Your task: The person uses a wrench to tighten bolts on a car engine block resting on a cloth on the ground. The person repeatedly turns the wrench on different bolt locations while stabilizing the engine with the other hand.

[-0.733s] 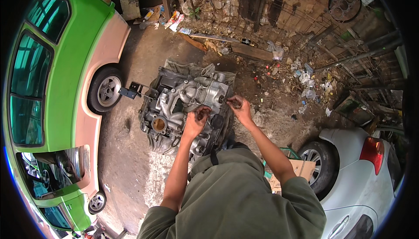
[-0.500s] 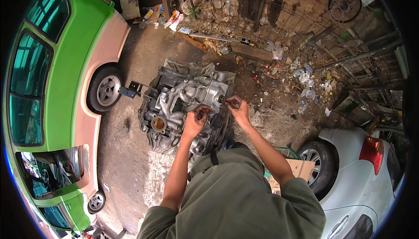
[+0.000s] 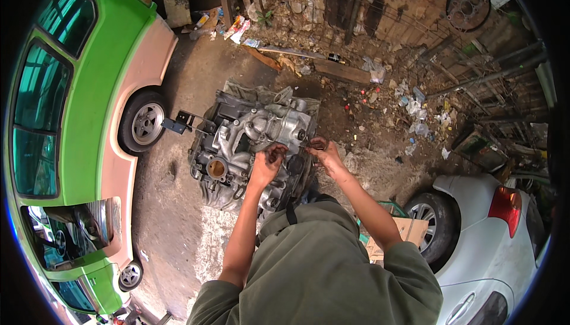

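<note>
A grimy metal engine with intake pipes and a round brass-coloured opening sits in front of me. My left hand, fingertips blackened, is curled over the middle of its near right part; whatever is in those fingers is hidden. My right hand is at the engine's right end, beside a round dark fitting, with fingers bent in a pinch on something too small to make out. A flat dark bracket sticks out from the engine's left side.
A green and pink car stands on the left, a silver car at lower right. Cardboard lies near my right elbow. Scattered litter, planks and metal bars line the back and right.
My right hand has shifted slightly downward and its fingers have changed angle beside the fitting. My left hand stays in the same place.
</note>
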Tool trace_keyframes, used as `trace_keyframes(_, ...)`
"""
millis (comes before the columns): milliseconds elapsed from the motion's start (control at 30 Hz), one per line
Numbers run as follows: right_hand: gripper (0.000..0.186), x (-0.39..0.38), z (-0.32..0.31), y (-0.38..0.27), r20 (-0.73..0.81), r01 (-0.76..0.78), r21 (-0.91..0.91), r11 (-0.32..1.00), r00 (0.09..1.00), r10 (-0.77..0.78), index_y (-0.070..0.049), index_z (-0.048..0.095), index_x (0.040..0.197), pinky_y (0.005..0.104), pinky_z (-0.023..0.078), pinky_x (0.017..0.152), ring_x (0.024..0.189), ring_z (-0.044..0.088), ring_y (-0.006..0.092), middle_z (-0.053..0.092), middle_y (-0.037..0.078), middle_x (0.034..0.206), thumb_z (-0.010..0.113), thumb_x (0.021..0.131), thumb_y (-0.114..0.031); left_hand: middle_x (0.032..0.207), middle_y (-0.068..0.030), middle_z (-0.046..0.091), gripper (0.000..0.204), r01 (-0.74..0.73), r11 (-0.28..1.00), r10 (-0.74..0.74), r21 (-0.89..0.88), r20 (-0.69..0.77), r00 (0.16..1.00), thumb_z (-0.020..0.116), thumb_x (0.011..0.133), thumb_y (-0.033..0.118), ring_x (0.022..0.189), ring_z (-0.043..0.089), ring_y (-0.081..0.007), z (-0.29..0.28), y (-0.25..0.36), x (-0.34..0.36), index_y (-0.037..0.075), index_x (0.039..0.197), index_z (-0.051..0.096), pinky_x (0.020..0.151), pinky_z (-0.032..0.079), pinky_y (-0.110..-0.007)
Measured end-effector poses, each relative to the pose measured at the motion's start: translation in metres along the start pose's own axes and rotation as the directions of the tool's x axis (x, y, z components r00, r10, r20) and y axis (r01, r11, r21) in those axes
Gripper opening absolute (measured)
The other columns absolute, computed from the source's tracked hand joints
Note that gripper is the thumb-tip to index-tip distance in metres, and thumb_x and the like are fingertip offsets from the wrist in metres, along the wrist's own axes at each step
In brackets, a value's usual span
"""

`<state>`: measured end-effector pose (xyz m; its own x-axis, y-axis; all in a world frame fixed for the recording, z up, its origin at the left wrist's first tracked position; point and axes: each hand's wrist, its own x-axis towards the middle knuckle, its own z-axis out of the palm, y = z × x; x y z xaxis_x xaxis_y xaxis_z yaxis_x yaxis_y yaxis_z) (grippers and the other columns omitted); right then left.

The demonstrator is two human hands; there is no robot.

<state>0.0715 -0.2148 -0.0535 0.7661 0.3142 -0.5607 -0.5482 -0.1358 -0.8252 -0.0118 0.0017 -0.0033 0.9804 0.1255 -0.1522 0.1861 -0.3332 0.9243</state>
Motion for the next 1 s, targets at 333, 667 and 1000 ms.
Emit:
trace_keyframes(333,0.016,0.023,0.0,0.019,-0.174,0.389,-0.472,0.791,0.839,-0.516,0.001,0.069,0.101,0.0373,0.056,0.082,0.093,0.072,0.0247,0.074,0.014,0.094,0.077,0.088,-0.004,0.083,-0.0099,0.068,0.022,-0.045,0.998,0.043,-0.051,-0.033,0.999,0.055,0.09,-0.003,0.079,0.063,-0.0135,0.001,0.001,-0.002,-0.004,0.108,0.068,0.076,0.051,-0.028)
trace_keyframes(667,0.021,0.019,-0.007,0.0,-0.064,0.481,-0.453,0.751,0.822,-0.566,0.0,0.067,0.105,0.0397,0.057,0.087,0.103,0.073,0.0269,0.072,0.015,0.101,0.077,0.087,-0.002,0.08,-0.0103,0.065,0.02,-0.052,0.998,0.051,-0.03,-0.041,0.998,0.055,0.092,0.0,0.073,0.059,-0.0134,0.001,0.005,-0.003,-0.004,0.106,0.068,0.071,0.049,-0.028)
trace_keyframes(1000,0.018,0.024,-0.001,0.002,-0.063,0.541,-0.424,0.727,0.783,-0.619,-0.001,0.068,0.1,0.0404,0.056,0.08,0.094,0.072,0.0285,0.073,0.013,0.096,0.079,0.086,-0.004,0.084,-0.0101,0.069,0.023,-0.048,0.999,0.048,-0.022,-0.012,0.999,0.056,0.088,-0.002,0.082,0.067,-0.0158,0.0,0.005,-0.001,-0.003,0.108,0.067,0.079,0.052,-0.029)
